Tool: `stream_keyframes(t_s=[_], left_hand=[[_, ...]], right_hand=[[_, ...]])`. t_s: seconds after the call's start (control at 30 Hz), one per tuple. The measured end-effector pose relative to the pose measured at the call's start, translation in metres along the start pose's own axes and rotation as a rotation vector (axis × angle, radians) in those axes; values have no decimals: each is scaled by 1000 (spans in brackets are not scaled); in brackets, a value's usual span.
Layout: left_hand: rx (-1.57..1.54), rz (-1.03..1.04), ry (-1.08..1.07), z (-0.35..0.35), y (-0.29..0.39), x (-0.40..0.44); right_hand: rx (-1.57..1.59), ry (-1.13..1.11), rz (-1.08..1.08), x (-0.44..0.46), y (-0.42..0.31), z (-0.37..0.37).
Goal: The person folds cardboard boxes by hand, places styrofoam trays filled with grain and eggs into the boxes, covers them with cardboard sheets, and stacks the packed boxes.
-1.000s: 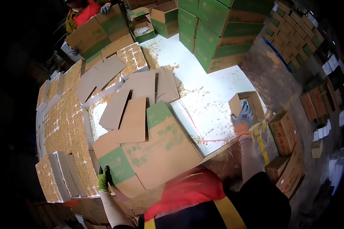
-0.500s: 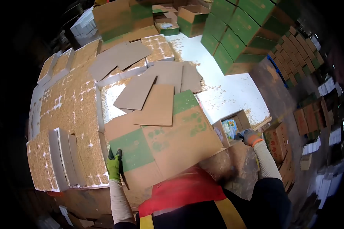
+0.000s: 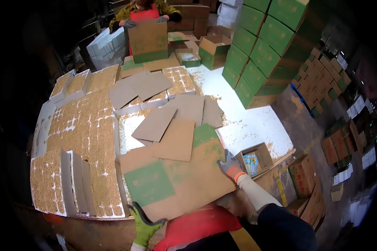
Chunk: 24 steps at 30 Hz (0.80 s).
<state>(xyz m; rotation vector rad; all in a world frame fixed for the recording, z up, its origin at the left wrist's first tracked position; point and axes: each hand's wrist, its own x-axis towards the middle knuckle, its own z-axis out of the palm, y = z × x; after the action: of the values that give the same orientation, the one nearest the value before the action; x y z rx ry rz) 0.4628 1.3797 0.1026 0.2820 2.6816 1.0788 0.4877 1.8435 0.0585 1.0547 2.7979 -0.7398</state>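
Observation:
A flattened cardboard box (image 3: 197,178), brown with green panels, lies in front of me, slightly tilted. At its near left corner is my left hand (image 3: 144,228) in a green and black glove, thumb and fingers spread apart. My right hand (image 3: 231,166), gloved in grey with an orange cuff, grips the box's right edge, thumb on top. Loose brown cardboard sheets (image 3: 174,138) overlap its far side. Just right of my right hand stands a small open carton (image 3: 264,158) with blue and yellow packets (image 3: 251,164) inside.
White trays filled with tan grainy material (image 3: 81,129) cover the left side. Green and brown boxes (image 3: 255,62) are stacked at the far right of the white tabletop (image 3: 255,127). Across the table, another person (image 3: 144,14) holds an upright carton (image 3: 150,42).
My right hand has moved from the small carton onto the flattened box's right edge. My left hand has shifted nearer, to the box's corner. The view has tilted up, revealing the other person.

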Motion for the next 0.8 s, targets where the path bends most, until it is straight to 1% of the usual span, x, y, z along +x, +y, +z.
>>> stream_keyframes(t_s=[0.03,0.1,0.13,0.17,0.2,0.23,0.27,0.3,0.33,0.37,0.4,0.43,0.47,0.5,0.53,0.57,0.6,0.63,0.7,0.73,0.77,0.8], left_hand=[[187,175,-75,-25,25,-3],[576,513,-185,-76,76,-4],[451,580,-142,-96,97,-2],[439,500,-169,-109,81,8],[474,537,-197,-141,97,22],[328,393,-245,-165,94,41],[304,487,-87,-184,124,50],[-58,142,-216,-203,130,63],[200,8,-280,-229,175,72],[103,-205,-418,-247,196,90],[107,-189,-498,-254,174,123],[440,-11,-405,-257,191,140],[884,479,-75,-245,156,169],[871,433,163,-227,194,161],[723,725,388,-206,209,165],[580,855,383,-176,218,174],[684,808,340,-145,230,166],[901,692,535,-118,227,167],[695,771,651,-100,210,158],[652,856,734,-94,202,156],[600,939,813,-86,195,151],[460,910,695,-86,200,134]], right_hand=[[-8,26,-11,5,2,-7],[-115,-165,-14,15,-17,-41],[-68,-200,-156,18,-32,-75],[-87,-278,-348,20,-51,-115],[-83,-418,-411,29,-67,-149],[-139,-369,-739,16,-97,-180],[-227,-233,-1103,3,-127,-211],[-289,-36,-1409,-10,-156,-241],[-281,-88,-1384,-30,-187,-252],[-408,186,-1518,-21,-191,-230],[-436,271,-1442,-2,-199,-208],[-455,346,-1382,10,-211,-191],[-472,209,-1270,9,-234,-198],[-503,57,-1194,17,-266,-211],[-459,-6,-1215,42,-280,-207],[-410,-67,-1201,67,-284,-200],[-394,-166,-1148,66,-300,-212],[-391,-246,-1086,64,-315,-228],[-259,-359,-1156,81,-328,-226],[-299,-337,-1155,91,-333,-222],[-416,-199,-1085,100,-339,-216],[-399,-68,-1143,103,-338,-207]])
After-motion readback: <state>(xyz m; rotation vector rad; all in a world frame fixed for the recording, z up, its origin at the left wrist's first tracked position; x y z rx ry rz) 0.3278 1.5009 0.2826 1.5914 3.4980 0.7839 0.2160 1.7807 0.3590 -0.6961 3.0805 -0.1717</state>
